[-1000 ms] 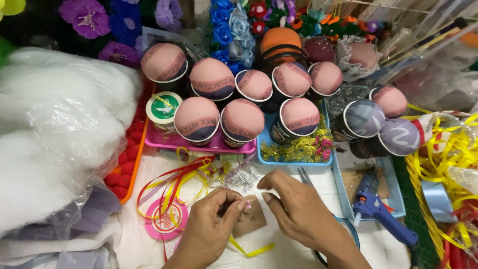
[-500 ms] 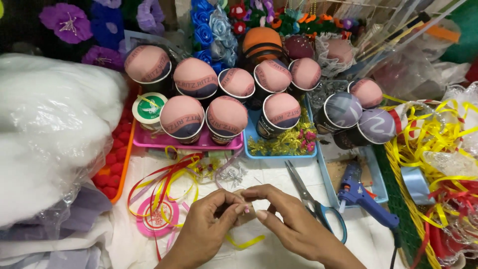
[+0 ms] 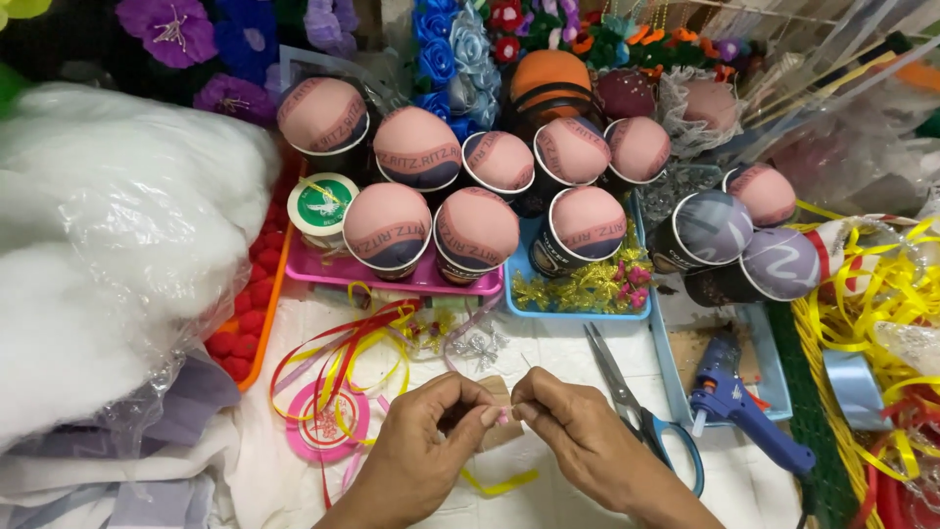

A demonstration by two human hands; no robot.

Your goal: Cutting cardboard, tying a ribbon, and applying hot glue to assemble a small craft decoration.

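- Head view: white-covered counter (image 3: pixel 548 348) crowded with fabric-topped cups (image 3: pixel 475 230), a pink tray (image 3: pixel 323 269), a blue tray (image 3: pixel 578 304) and a bag of white stuffing (image 3: pixel 88 255).
- Left hand (image 3: pixel 416 456) and right hand (image 3: pixel 578 436) meet fingertip to fingertip, each grip pinched on a tiny pink piece (image 3: pixel 503 415).
- Scissors (image 3: pixel 636 407) lie just right of the right hand; a blue glue gun (image 3: pixel 739 407) farther right.

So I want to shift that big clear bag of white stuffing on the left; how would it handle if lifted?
The bag of white stuffing probably weighs little for its bulk, since it looks like fluffy fibre. Its thin crinkled plastic would likely sag and slip, so it may flop.
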